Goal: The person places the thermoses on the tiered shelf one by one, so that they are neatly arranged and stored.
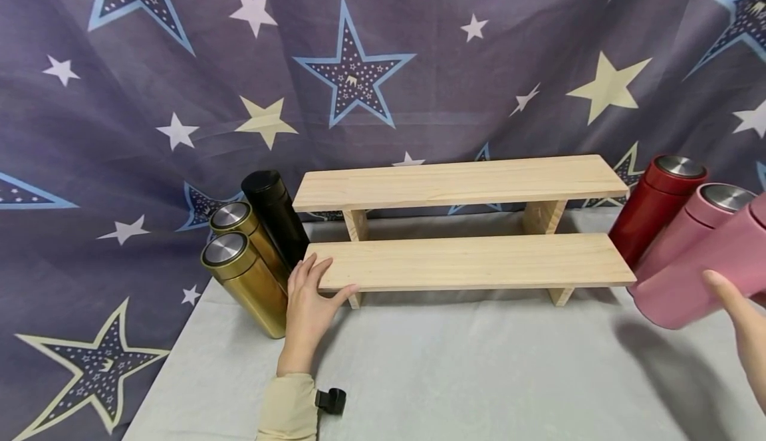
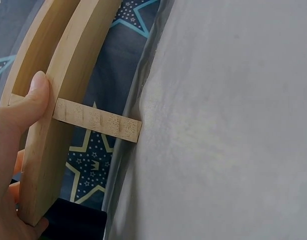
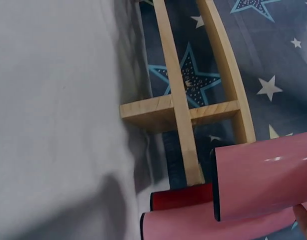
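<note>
My left hand (image 1: 312, 308) grips the left end of the lower board of a two-step wooden shelf (image 1: 473, 263), the thumb at its front edge; the left wrist view also shows the thumb (image 2: 37, 95) against the wood. At the right edge of the head view, my right hand (image 1: 745, 334) holds a pink bottle (image 1: 697, 288). This bottle is tilted and raised, with a shadow on the cloth below. Behind it stand another pink bottle (image 1: 688, 225) and a red bottle (image 1: 652, 205). The right wrist view shows the held pink bottle (image 3: 263, 180) near the shelf's end.
Two gold bottles (image 1: 254, 288) and a black bottle (image 1: 275, 215) stand left of the shelf, close to my left hand. A pale cloth (image 1: 455, 368) covers the table. A star-patterned curtain (image 1: 449, 108) hangs right behind the shelf.
</note>
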Available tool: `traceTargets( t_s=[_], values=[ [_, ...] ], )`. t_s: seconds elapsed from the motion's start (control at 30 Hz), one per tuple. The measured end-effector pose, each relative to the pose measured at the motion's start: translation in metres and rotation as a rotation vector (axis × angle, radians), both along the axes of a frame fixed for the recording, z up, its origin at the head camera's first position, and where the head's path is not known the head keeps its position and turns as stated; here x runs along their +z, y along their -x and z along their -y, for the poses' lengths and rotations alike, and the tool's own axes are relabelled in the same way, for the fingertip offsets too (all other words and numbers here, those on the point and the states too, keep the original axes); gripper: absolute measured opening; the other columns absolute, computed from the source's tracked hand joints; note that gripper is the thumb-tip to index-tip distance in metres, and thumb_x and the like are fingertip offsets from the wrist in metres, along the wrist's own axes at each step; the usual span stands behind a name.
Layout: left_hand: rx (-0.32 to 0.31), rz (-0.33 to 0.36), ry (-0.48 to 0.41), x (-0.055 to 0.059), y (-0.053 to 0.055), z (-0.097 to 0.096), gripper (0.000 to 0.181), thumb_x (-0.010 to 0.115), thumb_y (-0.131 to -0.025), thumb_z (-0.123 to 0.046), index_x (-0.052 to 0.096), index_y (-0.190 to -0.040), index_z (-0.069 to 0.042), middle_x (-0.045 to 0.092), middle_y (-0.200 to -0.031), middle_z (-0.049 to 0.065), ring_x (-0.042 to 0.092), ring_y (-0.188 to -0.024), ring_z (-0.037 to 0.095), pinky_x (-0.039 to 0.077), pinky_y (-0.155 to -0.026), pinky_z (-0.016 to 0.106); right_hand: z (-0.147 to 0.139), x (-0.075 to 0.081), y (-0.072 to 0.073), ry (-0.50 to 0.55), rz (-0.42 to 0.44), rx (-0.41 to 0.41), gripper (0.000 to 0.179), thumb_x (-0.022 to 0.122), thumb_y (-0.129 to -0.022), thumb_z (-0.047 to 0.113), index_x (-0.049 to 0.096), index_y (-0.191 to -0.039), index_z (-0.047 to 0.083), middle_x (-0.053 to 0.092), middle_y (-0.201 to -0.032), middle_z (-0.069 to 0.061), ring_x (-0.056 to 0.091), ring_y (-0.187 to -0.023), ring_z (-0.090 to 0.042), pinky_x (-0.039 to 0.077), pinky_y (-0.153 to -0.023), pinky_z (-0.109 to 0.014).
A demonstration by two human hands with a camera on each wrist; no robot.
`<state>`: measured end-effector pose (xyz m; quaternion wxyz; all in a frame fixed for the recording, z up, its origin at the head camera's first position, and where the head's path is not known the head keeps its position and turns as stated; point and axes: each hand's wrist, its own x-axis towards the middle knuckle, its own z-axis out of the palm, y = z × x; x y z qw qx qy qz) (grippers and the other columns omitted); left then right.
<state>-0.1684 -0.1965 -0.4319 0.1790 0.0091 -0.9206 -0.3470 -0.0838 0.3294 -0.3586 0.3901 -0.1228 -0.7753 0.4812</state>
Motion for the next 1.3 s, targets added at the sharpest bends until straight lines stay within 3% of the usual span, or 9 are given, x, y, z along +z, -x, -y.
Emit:
traceTargets(
  t_s=[0.13,0.43,0.77,1.0,1.3],
  values=[
    [0.001,-0.002,0.002,-0.001,0.001,0.0,0.078,0.086,-0.074,-0.046,0.058,-0.138,-0.01,0.036,-0.155,0.014,0.018,-0.147,0.035,0.023,-0.116,0.054,0.009,0.004,0.0,-0.016,0.048,-0.048,0.056,0.074,-0.088,0.006,0.054,-0.137,0.023,0.055,-0.111,0.023,0.052,-0.098,0.006,0.037,-0.088,-0.004],
    [-0.002,-0.002,0.0,0.001,0.0,-0.001,0.077,0.086,-0.075,-0.045,0.059,-0.137,-0.01,0.037,-0.154,0.014,0.018,-0.146,0.036,0.023,-0.116,0.054,0.026,0.016,0.012,-0.047,-0.063,0.057,0.071,0.076,-0.081,-0.005,0.05,-0.142,0.018,0.059,-0.124,0.007,0.058,-0.103,-0.005,0.044,-0.085,-0.009],
    [0.003,0.011,0.01,0.001,0.0,0.001,0.077,0.085,-0.075,-0.044,0.058,-0.138,-0.01,0.036,-0.155,0.015,0.017,-0.147,0.036,0.022,-0.116,0.054,0.05,0.017,0.031,0.088,-0.22,0.153,0.081,0.076,-0.07,-0.018,0.05,-0.142,0.009,0.061,-0.123,-0.007,0.06,-0.099,-0.013,0.046,-0.08,-0.015],
    [0.002,0.021,0.01,0.001,-0.001,-0.001,0.076,0.085,-0.076,-0.044,0.057,-0.139,-0.011,0.035,-0.156,0.014,0.017,-0.147,0.036,0.023,-0.115,0.056,0.066,0.02,0.04,0.321,-0.332,0.328,0.077,0.076,-0.068,-0.022,0.054,-0.137,0.005,0.062,-0.117,-0.013,0.061,-0.092,-0.017,0.051,-0.078,-0.015],
    [0.011,0.009,0.017,0.001,-0.001,-0.001,0.076,0.084,-0.076,-0.046,0.058,-0.138,-0.012,0.037,-0.154,0.014,0.018,-0.146,0.037,0.024,-0.114,0.056,0.082,0.024,0.055,0.254,-0.322,0.363,0.077,0.078,-0.07,-0.017,0.053,-0.139,0.006,0.063,-0.117,-0.011,0.059,-0.091,-0.016,0.048,-0.072,-0.017]
  ],
)
